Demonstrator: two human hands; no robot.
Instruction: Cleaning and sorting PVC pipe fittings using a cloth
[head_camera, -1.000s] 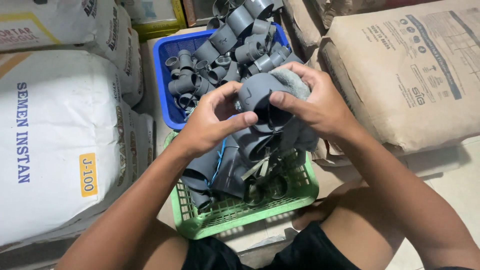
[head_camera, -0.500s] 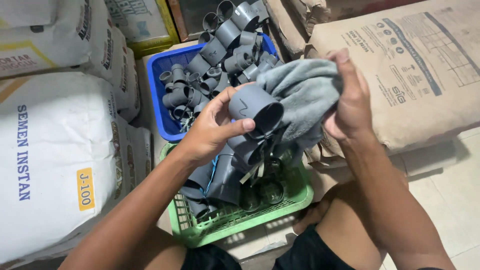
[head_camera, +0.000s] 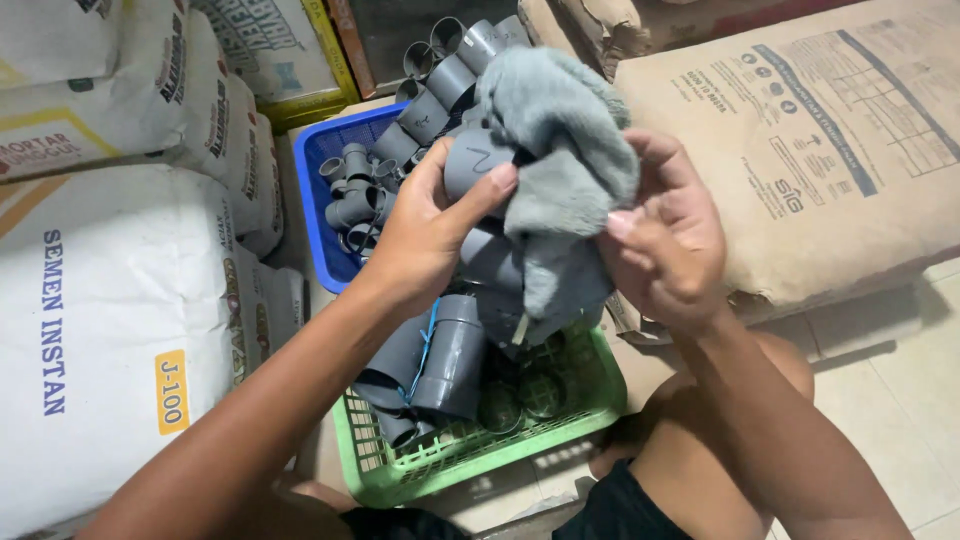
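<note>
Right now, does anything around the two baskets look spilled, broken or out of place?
Nothing looks spilled or broken. The blue basket is heaped above its rim with grey pipe fittings; none lie outside. The left hand holds a grey fitting while the right hand grips a grey cloth over it.

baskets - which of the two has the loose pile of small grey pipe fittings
The blue basket, the one farther from the person, holds the loose small fittings. The green basket, nearer the knees, holds larger grey pieces tied together.
</note>
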